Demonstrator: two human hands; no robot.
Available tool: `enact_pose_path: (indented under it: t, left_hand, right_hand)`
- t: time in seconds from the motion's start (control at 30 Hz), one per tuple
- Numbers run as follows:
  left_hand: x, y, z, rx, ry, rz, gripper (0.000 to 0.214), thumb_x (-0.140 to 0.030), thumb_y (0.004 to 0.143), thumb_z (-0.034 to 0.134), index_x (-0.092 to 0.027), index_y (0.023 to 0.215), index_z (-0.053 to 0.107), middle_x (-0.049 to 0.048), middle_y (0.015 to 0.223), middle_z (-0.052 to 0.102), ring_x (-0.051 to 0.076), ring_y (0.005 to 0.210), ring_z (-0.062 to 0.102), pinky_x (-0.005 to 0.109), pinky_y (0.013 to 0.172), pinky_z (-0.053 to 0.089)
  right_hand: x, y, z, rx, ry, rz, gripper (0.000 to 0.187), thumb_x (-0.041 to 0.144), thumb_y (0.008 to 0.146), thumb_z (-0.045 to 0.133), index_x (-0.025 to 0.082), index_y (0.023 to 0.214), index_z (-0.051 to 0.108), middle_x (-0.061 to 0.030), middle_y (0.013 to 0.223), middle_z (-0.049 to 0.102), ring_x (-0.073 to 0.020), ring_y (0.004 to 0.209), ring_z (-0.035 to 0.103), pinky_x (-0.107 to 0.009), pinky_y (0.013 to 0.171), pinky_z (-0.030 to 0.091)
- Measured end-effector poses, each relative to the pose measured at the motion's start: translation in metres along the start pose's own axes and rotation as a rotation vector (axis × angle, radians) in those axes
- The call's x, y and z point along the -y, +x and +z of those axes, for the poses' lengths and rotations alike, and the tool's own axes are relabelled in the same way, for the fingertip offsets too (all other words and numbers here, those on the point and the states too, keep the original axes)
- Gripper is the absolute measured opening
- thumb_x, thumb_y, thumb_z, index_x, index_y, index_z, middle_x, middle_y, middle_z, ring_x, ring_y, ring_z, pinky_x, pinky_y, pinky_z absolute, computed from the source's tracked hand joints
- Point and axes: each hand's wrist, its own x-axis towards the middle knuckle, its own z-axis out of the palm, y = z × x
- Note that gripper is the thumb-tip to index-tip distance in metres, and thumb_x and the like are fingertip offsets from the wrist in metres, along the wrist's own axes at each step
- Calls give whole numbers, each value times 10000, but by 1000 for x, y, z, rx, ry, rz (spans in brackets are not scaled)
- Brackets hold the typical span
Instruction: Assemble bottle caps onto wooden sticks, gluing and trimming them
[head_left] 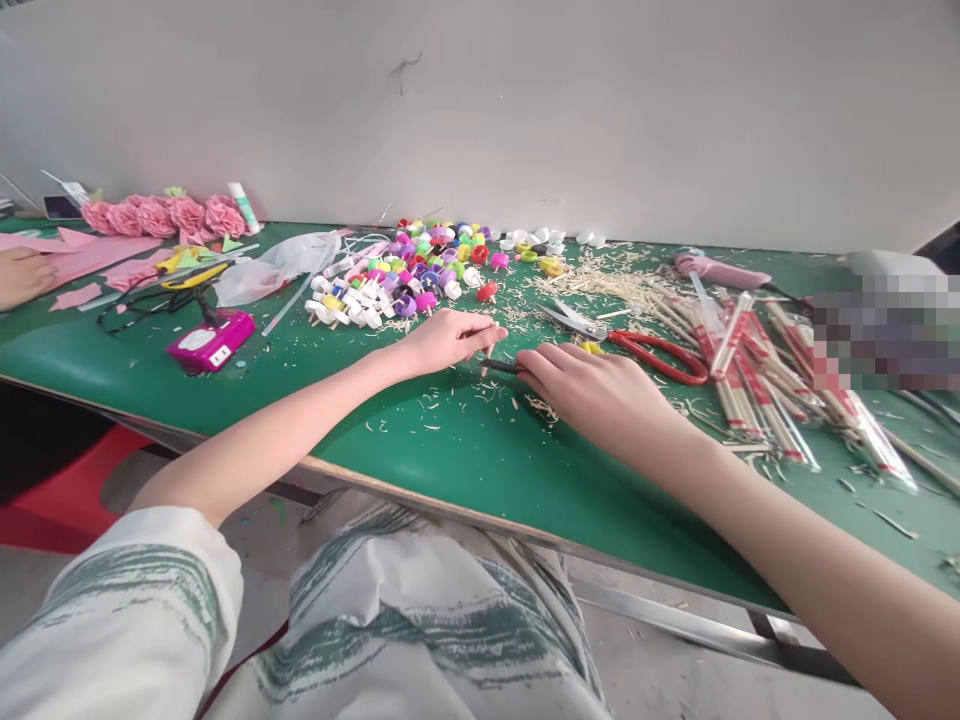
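Observation:
My left hand (450, 338) rests on the green table (450, 450), fingers pinched on a short wooden stick (487, 358) held upright against the surface. My right hand (589, 388) lies just to its right, closed around a dark-handled tool (501, 367) whose tip meets the stick; the tool's far end is hidden under my fingers. Wood shavings (540, 405) lie scattered around both hands. Red-handled scissors (637, 345) lie just behind my right hand.
Colourful bottle caps (420, 265) are heaped at the back. Wrapped chopsticks (757, 380) pile up on the right. A magenta device (211, 341), pink paper flowers (161, 215), a pink glue gun (720, 270) and another person's hand (22, 275) sit along the left and back.

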Motion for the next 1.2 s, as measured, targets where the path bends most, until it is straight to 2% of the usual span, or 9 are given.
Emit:
enact_pose_path:
  t: [0.13,0.33,0.47,0.57,0.83,1.2]
  left_hand:
    - [1,0,0,7,6,5,507,-604,905,383,-184,673,546,-23,577,483,111,547,463,256,595,344]
    - [3,-1,-3,17,15,2,488,-568,926,366,-183,669,520,-22,586,475,117,563,469,260,609,352]
    - [3,0,-3,16,18,-8,481,-563,926,366,-183,681,529,-23,589,468,118,565,465,261,610,352]
    - [3,0,-2,14,31,-12,479,-563,925,364,-183,688,533,-26,587,468,117,565,467,260,613,352]
    - [5,0,-3,15,41,0,492,-565,934,332,-183,710,548,-24,601,494,115,560,474,254,605,359]
    - [6,0,-3,29,44,1,477,-548,951,310,-186,727,524,-20,605,500,118,566,503,260,625,383]
  right_hand:
    - [0,0,3,-58,-8,-49,246,138,949,338,158,910,581,-71,793,619,-172,730,564,-289,521,233]
    - [3,1,6,-95,-1,-64,193,82,916,381,156,910,559,-50,801,608,-160,706,570,-289,526,267]
    - [1,0,7,-97,45,-94,290,31,880,375,131,1090,549,-61,881,648,-159,755,594,-277,524,279]
    - [-4,-2,8,-111,128,-122,368,48,872,396,146,1203,525,-65,967,671,-157,809,607,-265,509,279]
    - [-12,2,10,-131,254,-130,420,62,894,393,203,1244,576,-41,1025,706,-132,845,641,-254,492,294]
    - [-18,9,13,-106,451,-49,357,274,975,381,238,1211,646,-38,1120,717,-180,899,692,-248,575,464]
